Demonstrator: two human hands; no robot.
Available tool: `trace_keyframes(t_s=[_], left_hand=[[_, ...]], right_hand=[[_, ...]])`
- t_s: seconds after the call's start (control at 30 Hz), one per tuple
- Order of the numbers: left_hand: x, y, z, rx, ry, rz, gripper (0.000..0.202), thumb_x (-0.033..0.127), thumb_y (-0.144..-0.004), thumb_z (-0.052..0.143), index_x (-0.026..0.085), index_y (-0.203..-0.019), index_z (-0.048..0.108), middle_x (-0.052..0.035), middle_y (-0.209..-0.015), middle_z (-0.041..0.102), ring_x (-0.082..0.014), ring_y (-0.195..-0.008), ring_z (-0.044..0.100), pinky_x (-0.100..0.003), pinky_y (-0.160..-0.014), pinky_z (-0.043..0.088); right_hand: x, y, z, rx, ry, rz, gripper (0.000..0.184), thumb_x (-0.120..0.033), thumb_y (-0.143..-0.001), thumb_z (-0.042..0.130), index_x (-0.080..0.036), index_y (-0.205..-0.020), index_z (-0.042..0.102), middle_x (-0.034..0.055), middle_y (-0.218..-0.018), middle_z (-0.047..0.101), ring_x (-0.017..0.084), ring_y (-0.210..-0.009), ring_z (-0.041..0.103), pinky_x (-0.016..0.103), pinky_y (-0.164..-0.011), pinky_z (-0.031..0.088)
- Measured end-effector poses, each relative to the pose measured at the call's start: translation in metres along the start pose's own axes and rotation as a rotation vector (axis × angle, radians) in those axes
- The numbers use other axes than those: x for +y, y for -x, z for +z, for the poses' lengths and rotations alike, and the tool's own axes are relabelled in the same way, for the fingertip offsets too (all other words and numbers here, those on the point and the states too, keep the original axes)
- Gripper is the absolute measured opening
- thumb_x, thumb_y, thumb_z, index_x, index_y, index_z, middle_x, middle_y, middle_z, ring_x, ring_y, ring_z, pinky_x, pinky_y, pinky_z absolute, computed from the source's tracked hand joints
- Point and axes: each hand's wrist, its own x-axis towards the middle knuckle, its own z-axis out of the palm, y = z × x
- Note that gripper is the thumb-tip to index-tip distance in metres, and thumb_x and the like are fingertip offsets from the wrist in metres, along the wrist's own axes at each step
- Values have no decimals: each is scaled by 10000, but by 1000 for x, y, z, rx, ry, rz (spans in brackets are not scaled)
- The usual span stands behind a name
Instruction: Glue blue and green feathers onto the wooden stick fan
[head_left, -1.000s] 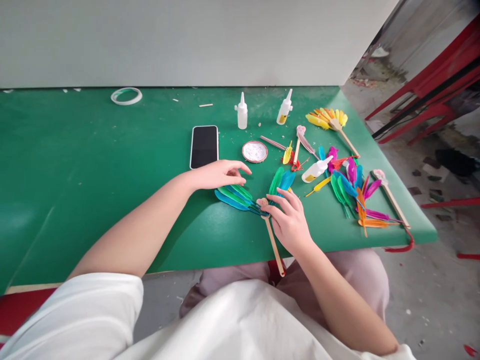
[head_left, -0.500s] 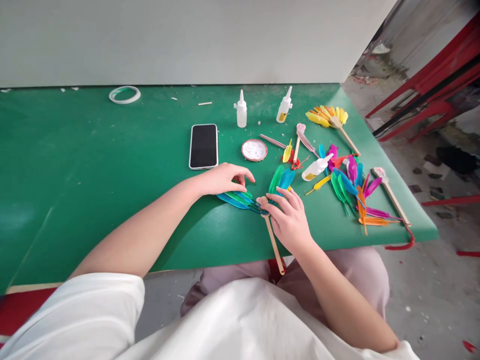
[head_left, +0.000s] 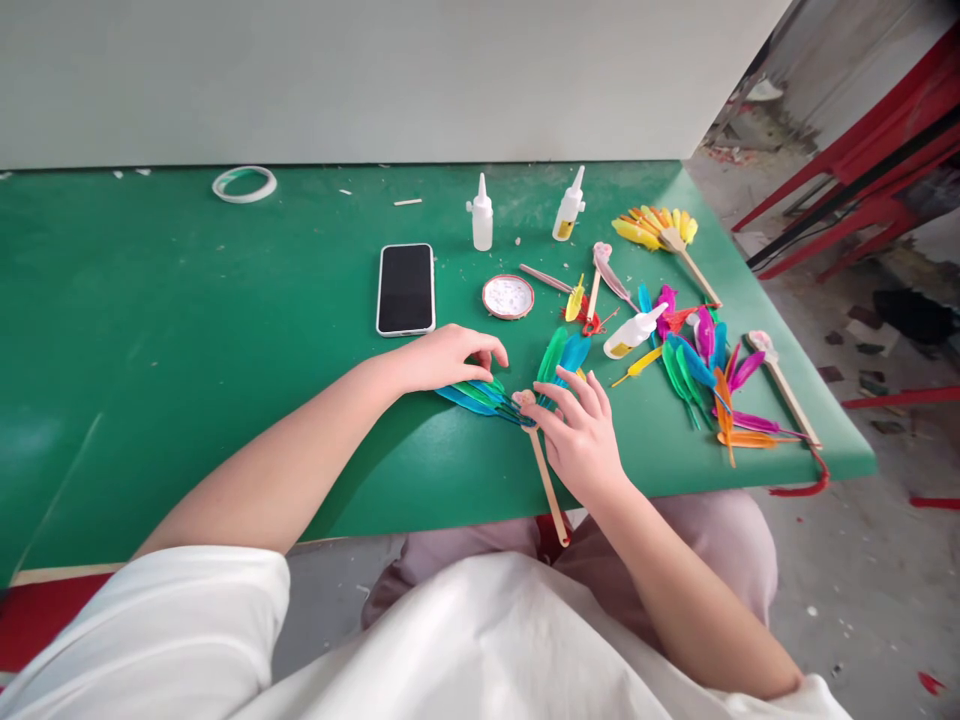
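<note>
A half-made feather fan lies in front of me, with a wooden handle (head_left: 550,485) pointing toward me and a pinkish head (head_left: 523,399). Blue and green feathers (head_left: 475,397) spread from its left side. More green and blue feathers (head_left: 564,355) fan out beyond my right hand. Over the left feathers lies my left hand (head_left: 456,358), thumb and forefinger apart, its underside hidden. My right hand (head_left: 581,430) grips the fan at its head with thumb and forefinger, the other fingers arched over the right feathers.
A phone (head_left: 406,289), a round glue-specked lid (head_left: 508,297) and two upright glue bottles (head_left: 482,215) stand beyond my hands. Rightward lie a tipped glue bottle (head_left: 635,331), loose coloured feathers (head_left: 694,365), a yellow feather fan (head_left: 652,229) and another wooden handle (head_left: 791,395). A tape roll (head_left: 244,185) lies far left.
The fingers of my right hand have shifted slightly over the fan. My left hand and the fan stay almost in place; the whole view has moved a little.
</note>
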Motion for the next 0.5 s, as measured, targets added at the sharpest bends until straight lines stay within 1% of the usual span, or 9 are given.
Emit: trace_keyframes(t_s=[0.23, 0.37, 0.5], left_hand=[[3, 0, 0, 10, -65, 41, 169, 261, -778, 514, 203, -906, 608, 10, -870, 651, -125, -783, 580, -206, -672, 396], [5, 2, -2, -2, -59, 30, 156, 271, -789, 511, 204, -897, 601, 14, -865, 657, -124, -788, 585, -203, -672, 401], [4, 4, -3, 12, -87, 25, 168, 293, -799, 509, 210, -910, 603, 13, -881, 660, -132, -805, 586, -213, -688, 405]], right_hand=[[1, 0, 2, 22, -11, -5, 273, -130, -838, 467, -283, -993, 631, 13, -1037, 612, 225, -1167, 422, 471, -1017, 292], [0, 0, 0, 37, -12, 0, 264, -123, -835, 462, -277, -957, 638, 11, -1069, 602, 222, -1166, 422, 462, -1017, 294], [0, 0, -6, 90, -41, 60, 302, -90, -820, 444, -265, -976, 634, 23, -1056, 604, 204, -1129, 454, 428, -999, 328]])
